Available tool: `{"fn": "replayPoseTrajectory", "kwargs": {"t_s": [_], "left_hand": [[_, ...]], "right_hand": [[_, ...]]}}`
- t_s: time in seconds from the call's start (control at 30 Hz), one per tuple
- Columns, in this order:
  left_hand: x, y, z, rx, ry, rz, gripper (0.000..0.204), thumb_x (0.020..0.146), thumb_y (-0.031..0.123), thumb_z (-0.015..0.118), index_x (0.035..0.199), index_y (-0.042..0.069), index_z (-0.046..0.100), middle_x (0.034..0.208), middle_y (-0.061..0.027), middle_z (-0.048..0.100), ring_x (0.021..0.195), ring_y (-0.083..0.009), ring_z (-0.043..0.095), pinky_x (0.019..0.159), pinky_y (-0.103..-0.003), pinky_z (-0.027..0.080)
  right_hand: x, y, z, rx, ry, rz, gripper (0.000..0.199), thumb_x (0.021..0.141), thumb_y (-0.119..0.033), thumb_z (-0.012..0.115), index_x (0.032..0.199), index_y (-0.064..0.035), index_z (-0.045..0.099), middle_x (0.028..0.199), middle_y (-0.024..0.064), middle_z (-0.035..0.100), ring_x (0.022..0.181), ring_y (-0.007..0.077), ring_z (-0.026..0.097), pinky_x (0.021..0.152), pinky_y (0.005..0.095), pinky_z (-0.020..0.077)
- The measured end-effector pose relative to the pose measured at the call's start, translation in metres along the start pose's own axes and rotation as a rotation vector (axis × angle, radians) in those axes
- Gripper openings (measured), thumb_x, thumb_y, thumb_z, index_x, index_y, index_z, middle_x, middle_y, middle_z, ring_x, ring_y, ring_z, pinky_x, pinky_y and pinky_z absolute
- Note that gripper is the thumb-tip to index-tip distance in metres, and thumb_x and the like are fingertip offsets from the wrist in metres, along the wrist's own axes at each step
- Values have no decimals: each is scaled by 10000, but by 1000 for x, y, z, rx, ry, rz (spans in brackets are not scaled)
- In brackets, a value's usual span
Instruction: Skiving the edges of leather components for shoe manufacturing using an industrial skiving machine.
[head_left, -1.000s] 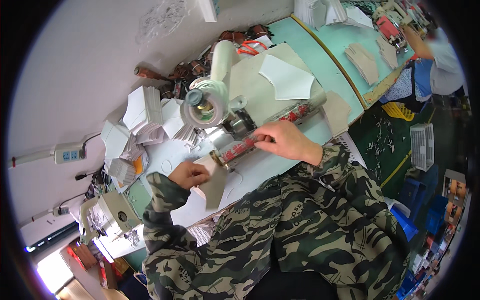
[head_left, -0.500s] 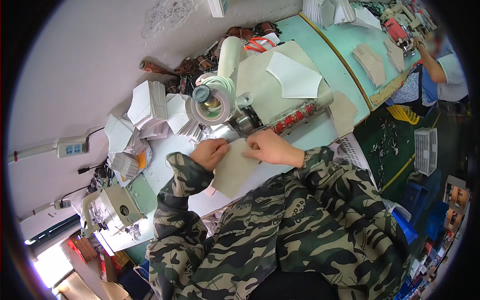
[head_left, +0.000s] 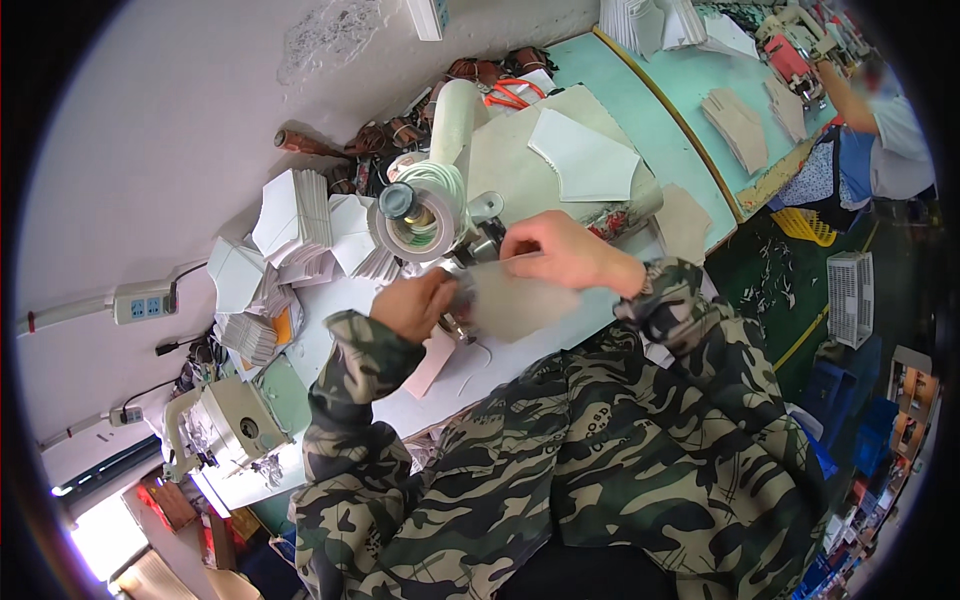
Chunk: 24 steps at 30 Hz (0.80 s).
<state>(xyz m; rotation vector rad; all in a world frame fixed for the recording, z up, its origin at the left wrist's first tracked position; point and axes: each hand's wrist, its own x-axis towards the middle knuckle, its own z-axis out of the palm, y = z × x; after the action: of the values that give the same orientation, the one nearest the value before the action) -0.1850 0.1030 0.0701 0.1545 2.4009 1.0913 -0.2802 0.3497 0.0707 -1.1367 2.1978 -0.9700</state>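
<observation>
A flat grey-beige piece of sheet material [head_left: 525,305], blurred by motion, stretches between my two hands below the machine head. My left hand [head_left: 412,306] pinches its left end, next to the metal working parts of the machine. My right hand [head_left: 570,255] grips its upper edge with bent fingers. The cream machine [head_left: 455,125] rises just beyond, with a round reel of pale green tape [head_left: 437,190] at its front. Under my left hand a pinkish piece [head_left: 430,365] lies on the white tabletop, with a loose thread or strip beside it.
Stacks of white cut pieces [head_left: 293,222] stand left of the machine. Another white piece [head_left: 585,158] rests on the machine's flat cover. A second machine [head_left: 235,415] sits at lower left. At upper right a person's arm [head_left: 850,100] works at another machine. A grey crate [head_left: 850,300] is on the floor.
The sheet piece has swung from hanging toward me to extending rightward. My right hand has moved up and right with it, uncovering the pinkish piece. The left hand has shifted slightly.
</observation>
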Motion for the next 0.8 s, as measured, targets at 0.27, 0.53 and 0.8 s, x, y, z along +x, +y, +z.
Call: {"fn": "replayPoseTrajectory", "kwargs": {"t_s": [0.27,0.53,0.8], "left_hand": [[-16,-12,-10,-690,-323,-139,340,1012,302,415,1073,18,592,772,24,595,612,-70,578,515,-234,474],[-6,-35,-4,-457,-293,-108,260,934,233,559,998,-6,637,764,-20,620,657,-57,547,610,-239,457],[31,-66,-38,-281,-325,-189,195,820,208,657,937,54,680,807,-38,644,759,-123,586,723,-294,463]], "right_hand": [[-16,-10,65,714,321,383,167,832,-122,696,853,36,645,734,49,662,666,79,601,601,238,479],[-24,-19,93,731,429,324,153,827,-128,690,839,20,654,742,72,676,657,105,623,602,255,486],[-21,-9,33,222,75,126,202,794,-228,688,882,-47,673,775,97,693,674,235,666,637,336,512]]}}
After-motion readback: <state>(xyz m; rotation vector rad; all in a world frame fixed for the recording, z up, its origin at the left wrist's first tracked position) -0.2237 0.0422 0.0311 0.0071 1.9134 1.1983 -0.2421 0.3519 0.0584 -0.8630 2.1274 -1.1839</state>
